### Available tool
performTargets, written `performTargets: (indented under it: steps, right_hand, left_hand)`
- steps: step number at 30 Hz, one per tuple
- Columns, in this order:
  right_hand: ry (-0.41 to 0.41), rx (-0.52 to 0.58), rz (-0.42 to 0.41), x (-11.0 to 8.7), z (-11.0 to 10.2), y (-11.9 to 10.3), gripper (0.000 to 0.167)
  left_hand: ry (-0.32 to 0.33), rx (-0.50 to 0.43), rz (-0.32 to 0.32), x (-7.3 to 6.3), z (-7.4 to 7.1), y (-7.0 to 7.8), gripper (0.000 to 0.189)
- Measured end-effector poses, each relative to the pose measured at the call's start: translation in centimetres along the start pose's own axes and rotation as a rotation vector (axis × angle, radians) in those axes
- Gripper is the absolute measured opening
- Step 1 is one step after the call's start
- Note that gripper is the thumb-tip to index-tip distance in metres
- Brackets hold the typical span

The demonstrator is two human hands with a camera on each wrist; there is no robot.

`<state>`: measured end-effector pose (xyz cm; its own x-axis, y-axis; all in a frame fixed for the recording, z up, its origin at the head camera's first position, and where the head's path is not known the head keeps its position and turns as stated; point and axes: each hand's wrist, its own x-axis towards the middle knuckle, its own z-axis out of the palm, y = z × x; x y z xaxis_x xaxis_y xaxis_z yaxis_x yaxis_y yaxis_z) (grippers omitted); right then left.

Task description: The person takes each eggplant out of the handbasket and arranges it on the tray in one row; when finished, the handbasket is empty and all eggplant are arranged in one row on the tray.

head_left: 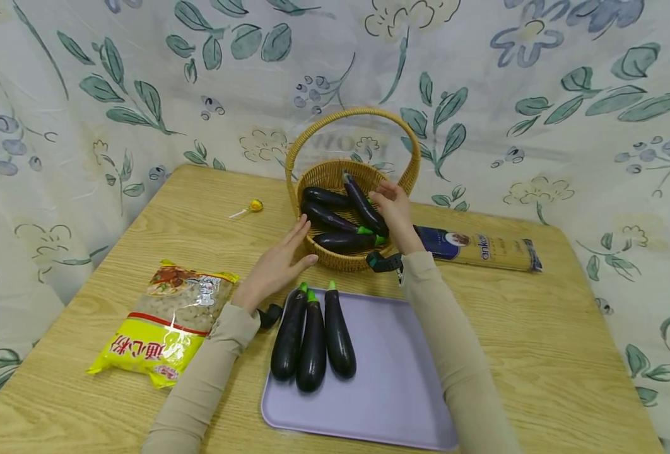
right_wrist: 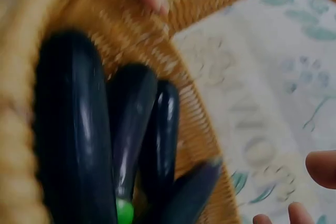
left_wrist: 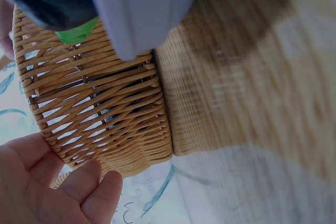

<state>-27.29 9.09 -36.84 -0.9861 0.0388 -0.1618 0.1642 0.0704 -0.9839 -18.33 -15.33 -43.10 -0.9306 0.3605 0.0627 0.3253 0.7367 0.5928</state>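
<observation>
A wicker basket with a tall looped handle holds several dark eggplants, some showing green stems. My left hand rests its fingers against the basket's left side, at the rim; the left wrist view has its fingertips beside the weave. Over the basket's right side is my right hand, fingers loosely bent beside an eggplant that leans on the back wall. In the right wrist view its fingers stand apart with nothing between them. Three more eggplants lie side by side on a lilac tray.
A yellow and clear bag of pasta lies left of the tray. A yellow lollipop is left of the basket. To the right, a blue-ended spaghetti pack lies flat. A flowered cloth hangs behind the wooden table.
</observation>
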Motion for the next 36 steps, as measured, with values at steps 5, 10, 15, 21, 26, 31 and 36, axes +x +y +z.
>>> performTargets:
  steps: [5,10,15,21,26,31,36]
  right_hand:
    - [0.017,-0.07,0.04,1.7,-0.2,0.8,0.054]
    - [-0.034,-0.163,0.042,2.6,-0.2,1.7,0.055]
    - [-0.157,-0.309,0.059,3.1,0.0,2.2,0.058]
    - [-0.225,-0.441,0.075,3.3,0.1,2.6,0.062]
    - [-0.312,-0.58,0.045,2.8,0.3,2.5,0.064]
    - [-0.376,-0.689,-0.015,2.6,0.4,2.6,0.064]
    - [-0.344,-0.67,-0.015,2.7,0.3,2.9,0.059]
  left_hand:
    - [0.006,-0.002,0.004,0.0,0.1,-0.1,0.079]
    - [0.005,-0.003,0.004,-0.1,0.0,-0.1,0.078]
    - [0.002,-0.013,-0.002,0.0,-0.1,0.1,0.078]
    - [-0.004,-0.007,-0.011,0.0,-0.1,0.2,0.077]
    - [-0.004,-0.007,-0.003,0.0,-0.2,0.1,0.076]
    - [-0.009,-0.008,-0.002,-0.1,-0.3,0.1,0.076]
    - [-0.016,-0.007,-0.002,-0.2,-0.2,0.1,0.078]
